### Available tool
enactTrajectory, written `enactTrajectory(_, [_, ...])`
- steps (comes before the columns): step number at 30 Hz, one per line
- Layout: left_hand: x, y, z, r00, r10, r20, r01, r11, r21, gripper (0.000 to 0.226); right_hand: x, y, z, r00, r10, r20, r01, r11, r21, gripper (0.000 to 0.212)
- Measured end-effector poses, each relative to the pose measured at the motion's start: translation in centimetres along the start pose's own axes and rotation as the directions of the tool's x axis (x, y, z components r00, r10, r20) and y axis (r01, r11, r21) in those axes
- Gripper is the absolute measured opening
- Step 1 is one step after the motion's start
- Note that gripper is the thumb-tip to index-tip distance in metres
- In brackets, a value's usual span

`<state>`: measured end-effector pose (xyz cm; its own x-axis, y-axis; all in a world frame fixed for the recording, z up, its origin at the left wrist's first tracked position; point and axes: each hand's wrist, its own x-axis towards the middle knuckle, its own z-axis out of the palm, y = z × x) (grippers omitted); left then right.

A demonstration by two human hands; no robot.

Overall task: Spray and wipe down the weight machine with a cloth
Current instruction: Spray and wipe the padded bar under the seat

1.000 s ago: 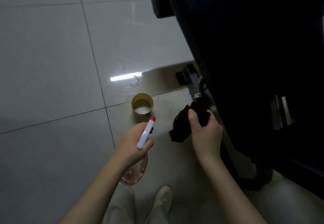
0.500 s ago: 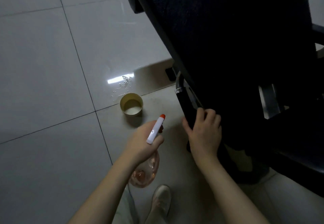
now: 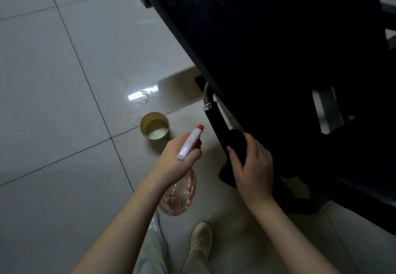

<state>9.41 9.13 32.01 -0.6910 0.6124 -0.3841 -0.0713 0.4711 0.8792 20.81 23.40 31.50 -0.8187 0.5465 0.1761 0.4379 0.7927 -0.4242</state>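
Under the dark pad of the weight machine (image 3: pixel 267 38), my right hand (image 3: pixel 252 166) curled around the dark cloth (image 3: pixel 226 174), pressing it onto the black handle grip (image 3: pixel 214 123). My left hand (image 3: pixel 177 158) gripped the spray bottle (image 3: pixel 182 194) by its neck, near a tan cup (image 3: pixel 142 123) on the tiled floor (image 3: pixel 64 123).

Dim, glare streak on glossy floor tiles (image 3: pixel 64 102), machine (image 3: pixel 278 48) near-black

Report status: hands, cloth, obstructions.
Left hand grips spray bottle. Right hand grips dark cloth on machine's black handle. Cup on floor, apart from hands.
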Motion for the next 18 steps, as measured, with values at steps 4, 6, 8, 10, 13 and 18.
enactTrajectory(4, [0.0, 0.3, 0.5, 0.998, -0.031, -0.058, 0.028, 0.998, -0.05, 0.052, -0.2, 0.1, -1.1, 0.994, 0.028, -0.104, -0.021, 0.998, 0.065, 0.045])
enactTrajectory(6, [-0.2, 0.4, 0.7, 0.996, -0.055, -0.073, 0.049, 0.996, -0.078, 0.042, -0.3, 0.2, -1.6, 0.989, 0.101, -0.103, -0.088, 0.988, 0.127, 0.047])
enactTrajectory(8, [-0.5, 0.2, 0.9, 0.996, -0.054, -0.066, 0.049, 0.996, -0.076, 0.028, -0.4, 0.5, -2.1, 0.98, 0.191, -0.059, -0.177, 0.967, 0.184, 0.052])
enactTrajectory(10, [-0.8, -0.1, 0.9, 0.998, -0.049, -0.05, 0.045, 0.996, -0.082, 0.022, -0.5, 0.9, -2.5, 0.963, 0.269, 0.0, -0.262, 0.939, 0.222, 0.059])
enactTrajectory(13, [-1.2, -0.2, 0.7, 0.999, -0.036, 0.008, 0.037, 0.996, -0.084, 0.034, -0.9, 1.8, -2.8, 0.938, 0.339, 0.068, -0.345, 0.901, 0.264, 0.068])
enactTrajectory(18, [-2.1, 0.4, 1.6, 0.996, 0.074, 0.041, -0.071, 0.995, -0.073, 0.051, -2.0, 2.4, -3.0, 0.924, 0.375, 0.08, -0.381, 0.875, 0.298, 0.069])
